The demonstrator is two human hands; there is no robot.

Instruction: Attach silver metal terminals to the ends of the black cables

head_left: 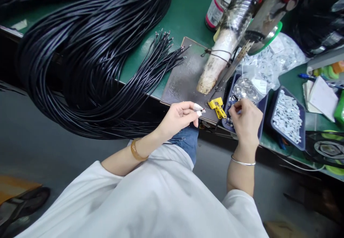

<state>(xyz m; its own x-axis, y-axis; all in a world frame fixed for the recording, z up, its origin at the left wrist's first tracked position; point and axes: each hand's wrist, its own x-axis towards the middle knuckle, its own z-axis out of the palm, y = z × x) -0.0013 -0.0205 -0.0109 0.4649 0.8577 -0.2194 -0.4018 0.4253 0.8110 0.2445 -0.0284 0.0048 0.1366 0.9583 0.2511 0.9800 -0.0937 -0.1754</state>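
Observation:
My left hand is closed in a pinch at the bench edge, with white covers on the thumb and a fingertip. Between those tips a small wire end shows white and red; the rest of it is hidden by the hand. My right hand reaches over a dark blue tray of small shiny metal parts, thumb and fingertips together. Whatever they pinch is too small to make out. A yellow clip-like tool lies between the hands. To the left, a bundle of black cables ends in bared tips.
A flexible duct hangs over a dark metal plate. Another tray holds many small pale pieces. Behind are a plastic bag, red-handled scissors and a jar. Paper pads lie at the right.

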